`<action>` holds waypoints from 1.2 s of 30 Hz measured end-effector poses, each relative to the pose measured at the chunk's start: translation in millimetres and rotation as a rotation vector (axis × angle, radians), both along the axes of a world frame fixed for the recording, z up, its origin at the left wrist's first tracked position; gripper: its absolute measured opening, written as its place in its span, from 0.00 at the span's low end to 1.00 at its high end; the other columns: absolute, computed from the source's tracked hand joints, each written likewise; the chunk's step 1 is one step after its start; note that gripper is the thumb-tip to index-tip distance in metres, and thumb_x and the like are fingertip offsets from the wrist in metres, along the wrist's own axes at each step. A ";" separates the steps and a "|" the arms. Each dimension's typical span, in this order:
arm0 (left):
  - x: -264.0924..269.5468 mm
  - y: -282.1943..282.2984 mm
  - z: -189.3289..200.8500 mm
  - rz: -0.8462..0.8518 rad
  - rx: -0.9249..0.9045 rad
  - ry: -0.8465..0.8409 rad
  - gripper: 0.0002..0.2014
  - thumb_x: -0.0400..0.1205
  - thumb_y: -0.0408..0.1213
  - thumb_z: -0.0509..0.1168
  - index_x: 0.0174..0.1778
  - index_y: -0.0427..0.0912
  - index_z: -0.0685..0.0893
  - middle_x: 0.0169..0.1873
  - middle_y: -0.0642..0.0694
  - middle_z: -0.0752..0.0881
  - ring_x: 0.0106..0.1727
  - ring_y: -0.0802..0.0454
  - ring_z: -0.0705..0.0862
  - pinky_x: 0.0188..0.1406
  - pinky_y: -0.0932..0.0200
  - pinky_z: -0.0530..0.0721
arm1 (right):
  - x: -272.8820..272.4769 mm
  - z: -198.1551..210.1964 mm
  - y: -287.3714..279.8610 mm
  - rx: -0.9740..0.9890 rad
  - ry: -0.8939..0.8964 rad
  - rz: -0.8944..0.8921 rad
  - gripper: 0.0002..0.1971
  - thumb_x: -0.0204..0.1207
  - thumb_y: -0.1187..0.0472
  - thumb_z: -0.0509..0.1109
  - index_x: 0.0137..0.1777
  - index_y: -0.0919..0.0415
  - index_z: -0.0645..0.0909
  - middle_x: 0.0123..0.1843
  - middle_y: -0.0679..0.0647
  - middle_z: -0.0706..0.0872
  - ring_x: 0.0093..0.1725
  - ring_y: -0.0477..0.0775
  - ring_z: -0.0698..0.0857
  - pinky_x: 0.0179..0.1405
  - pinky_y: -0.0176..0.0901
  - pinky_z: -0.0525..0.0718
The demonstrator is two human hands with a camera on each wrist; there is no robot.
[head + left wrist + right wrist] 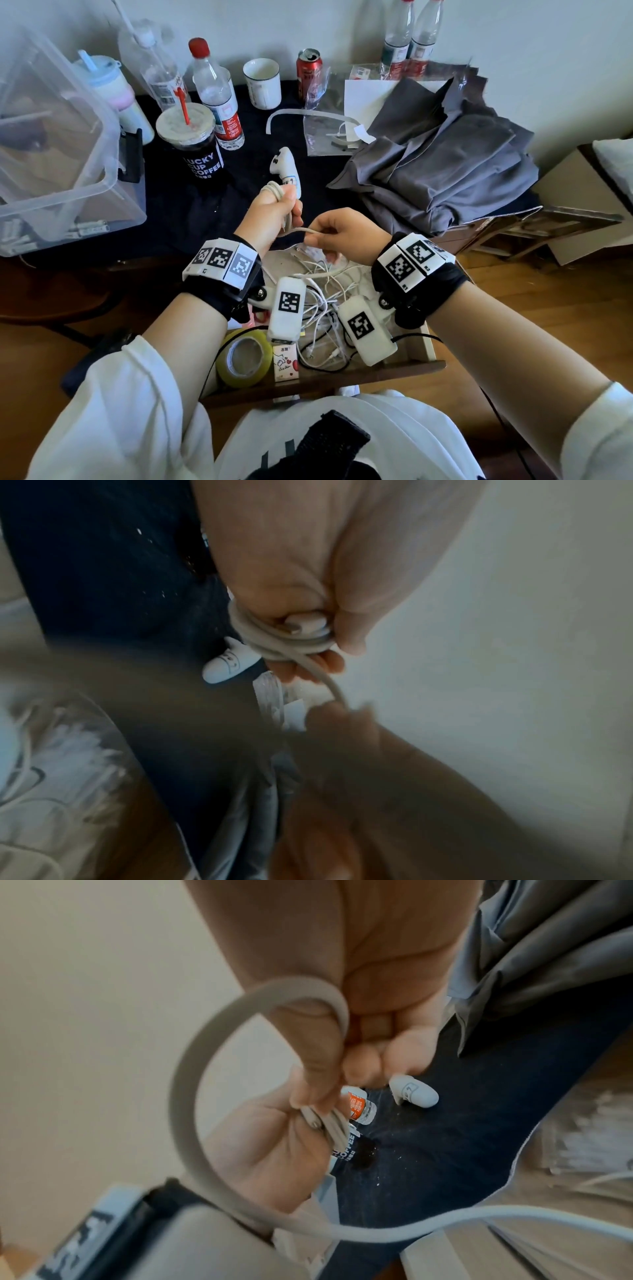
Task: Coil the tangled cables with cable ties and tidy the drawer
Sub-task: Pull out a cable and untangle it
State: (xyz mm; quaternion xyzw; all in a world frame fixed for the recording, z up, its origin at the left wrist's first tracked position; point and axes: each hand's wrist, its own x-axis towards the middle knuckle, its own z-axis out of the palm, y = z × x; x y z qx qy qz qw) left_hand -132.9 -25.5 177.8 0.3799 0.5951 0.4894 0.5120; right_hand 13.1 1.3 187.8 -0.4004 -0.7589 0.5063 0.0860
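We hold our two hands up close together over the open drawer (424,346). Our left hand (274,219) is curled tight around a small bundle of white cable (273,189), with loops wrapped round its fingers (318,666). Our right hand (346,236) pinches the loose part of the same cable just beside the left hand, and the rest of it hangs down in a curve toward the drawer. Down in the drawer lies a messy pile of thin white wires (325,301), with a black one mixed in. A roll of yellow tape (241,358) and a little box (286,363) sit at the left end of the drawer. On the dark counter (246,164) past our hands lies a small white gadget (286,168). To the far left stand a coffee cup (193,144), bottles and a clear tub (61,144). A gray cloth (442,161) is heaped on the right.
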 end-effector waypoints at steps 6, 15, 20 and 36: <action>-0.3 -2.7 -7.1 -0.236 -0.135 0.191 0.13 0.88 0.41 0.53 0.43 0.42 0.78 0.29 0.46 0.79 0.28 0.53 0.76 0.32 0.61 0.76 | 0.6 3.2 -0.7 -0.028 -0.023 -0.026 0.06 0.77 0.66 0.69 0.40 0.67 0.81 0.26 0.50 0.79 0.17 0.38 0.79 0.18 0.26 0.76; -1.9 -12.1 -5.1 -0.603 -0.277 0.165 0.13 0.79 0.44 0.66 0.35 0.38 0.76 0.17 0.51 0.72 0.17 0.59 0.68 0.19 0.66 0.69 | 3.4 -4.6 8.5 0.246 -0.169 0.003 0.06 0.74 0.67 0.68 0.39 0.59 0.84 0.17 0.42 0.78 0.15 0.39 0.77 0.22 0.27 0.75; -6.4 -6.7 -10.8 -0.401 -0.096 0.358 0.09 0.79 0.33 0.69 0.36 0.42 0.76 0.26 0.47 0.75 0.19 0.61 0.71 0.21 0.66 0.71 | 8.5 -8.4 14.7 0.269 -0.169 -0.094 0.08 0.78 0.61 0.68 0.36 0.57 0.78 0.24 0.46 0.78 0.15 0.40 0.76 0.28 0.38 0.81; -7.8 -14.0 7.3 -0.595 0.049 -0.518 0.17 0.80 0.51 0.60 0.40 0.38 0.75 0.17 0.57 0.71 0.16 0.61 0.70 0.24 0.66 0.74 | 17.8 -18.4 18.3 0.118 0.157 -0.261 0.11 0.83 0.61 0.60 0.42 0.60 0.82 0.14 0.36 0.73 0.18 0.34 0.74 0.21 0.29 0.71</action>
